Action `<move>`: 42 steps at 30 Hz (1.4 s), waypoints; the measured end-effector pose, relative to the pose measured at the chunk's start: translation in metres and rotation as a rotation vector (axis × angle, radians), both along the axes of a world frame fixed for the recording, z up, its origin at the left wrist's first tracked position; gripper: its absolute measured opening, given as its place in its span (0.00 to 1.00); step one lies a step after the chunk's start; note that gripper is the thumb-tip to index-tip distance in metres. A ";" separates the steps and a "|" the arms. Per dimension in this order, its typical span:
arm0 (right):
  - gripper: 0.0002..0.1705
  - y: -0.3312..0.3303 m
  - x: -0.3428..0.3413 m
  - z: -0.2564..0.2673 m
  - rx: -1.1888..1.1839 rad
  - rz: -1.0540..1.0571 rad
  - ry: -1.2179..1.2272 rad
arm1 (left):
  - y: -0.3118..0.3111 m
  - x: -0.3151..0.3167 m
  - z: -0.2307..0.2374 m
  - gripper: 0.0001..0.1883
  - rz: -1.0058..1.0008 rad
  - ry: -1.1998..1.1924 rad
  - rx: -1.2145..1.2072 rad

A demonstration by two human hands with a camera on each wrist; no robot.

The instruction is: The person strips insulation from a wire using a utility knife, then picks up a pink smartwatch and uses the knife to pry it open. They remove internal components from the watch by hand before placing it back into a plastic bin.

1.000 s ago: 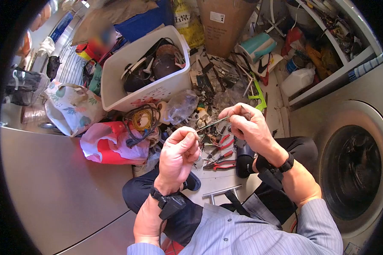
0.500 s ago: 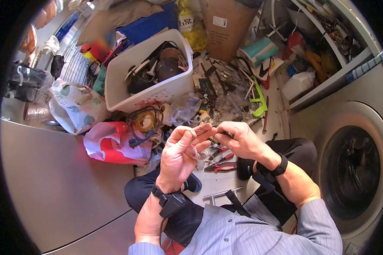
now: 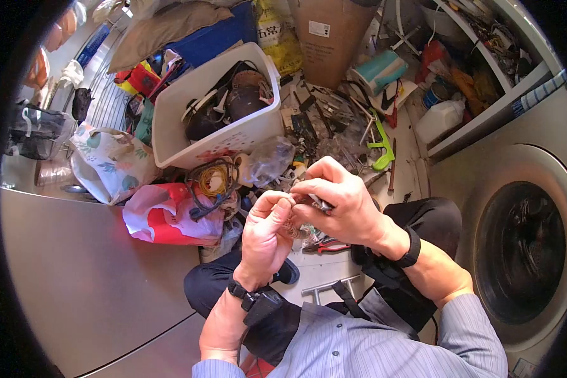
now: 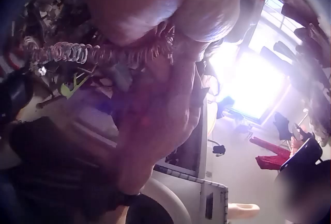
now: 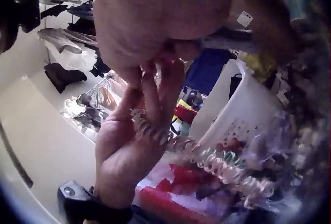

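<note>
A springy coiled wire [image 5: 207, 157] trails from the fingers of my left hand [image 3: 261, 236], pinkish with a green stretch in the right wrist view. In the left wrist view the coil [image 4: 72, 53] stretches out sideways under the hand. Thumb and fingertips of that hand pinch the wire near its end. Right against those fingertips is my right hand [image 3: 349, 205], its fingers curled round a slim dark object with a shiny metal end [image 3: 322, 203]; what kind of tool it is I cannot tell. Red-handled pliers [image 3: 326, 246] lie on the floor below the hands.
A white plastic bin [image 3: 258, 120] stands beyond, left of a floor strewn with scrap and tools. A red-and-white bag [image 3: 164, 217] and looped cables [image 3: 214, 179] lie at the left. A washing machine [image 3: 523, 164] is at the right, and a metal T-shaped bar [image 3: 327, 288] lies between the legs.
A second ago the hands were apart with a thin wire stretched between them. My right hand has since moved left to the left fingertips, and the coil shows below them.
</note>
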State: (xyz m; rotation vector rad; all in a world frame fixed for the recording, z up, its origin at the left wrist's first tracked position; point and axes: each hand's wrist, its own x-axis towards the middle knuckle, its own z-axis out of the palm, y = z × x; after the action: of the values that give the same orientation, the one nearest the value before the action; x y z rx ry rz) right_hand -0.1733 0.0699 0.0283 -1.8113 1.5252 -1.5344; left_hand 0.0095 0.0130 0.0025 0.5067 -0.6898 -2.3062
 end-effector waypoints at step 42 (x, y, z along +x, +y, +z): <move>0.08 0.013 -0.007 -0.024 0.359 0.097 -0.293 | -0.009 0.006 0.021 0.05 0.043 -0.288 -0.144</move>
State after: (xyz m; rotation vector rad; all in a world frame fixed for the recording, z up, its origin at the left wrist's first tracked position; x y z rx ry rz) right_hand -0.1803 0.0824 0.0043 -1.3736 1.4372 -1.3117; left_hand 0.0156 0.0041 0.0235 0.7869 -0.9646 -2.1455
